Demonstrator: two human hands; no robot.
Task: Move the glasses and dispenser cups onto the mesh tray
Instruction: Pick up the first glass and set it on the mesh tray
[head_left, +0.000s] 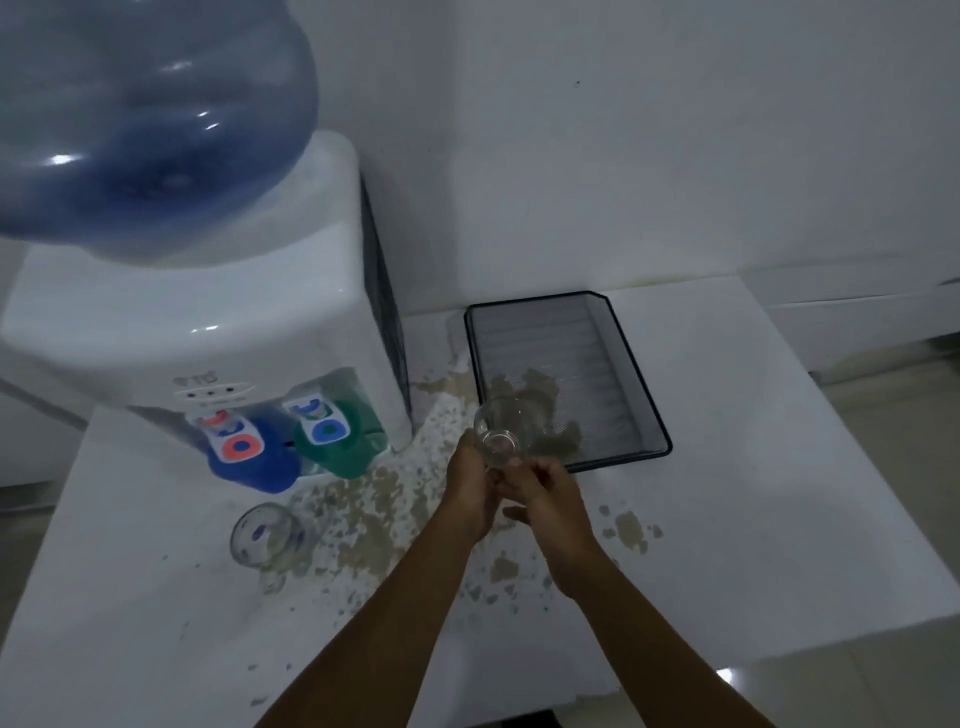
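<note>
Both hands meet around a clear glass (500, 432) held tilted above the near left corner of the black mesh tray (631, 364). My left hand (474, 486) grips its left side and my right hand (548, 491) holds its base. A second clear glass (260, 534) stands on the white counter to the left. Under the dispenser taps sit a blue cup (254, 462) and a green cup (343, 441). Nothing stands inside the tray.
A white water dispenser (197, 322) with a big blue bottle (145, 119) fills the left. The white counter (753, 493) has worn brown patches around my hands. Its right edge drops to the floor, and a white wall stands behind the tray.
</note>
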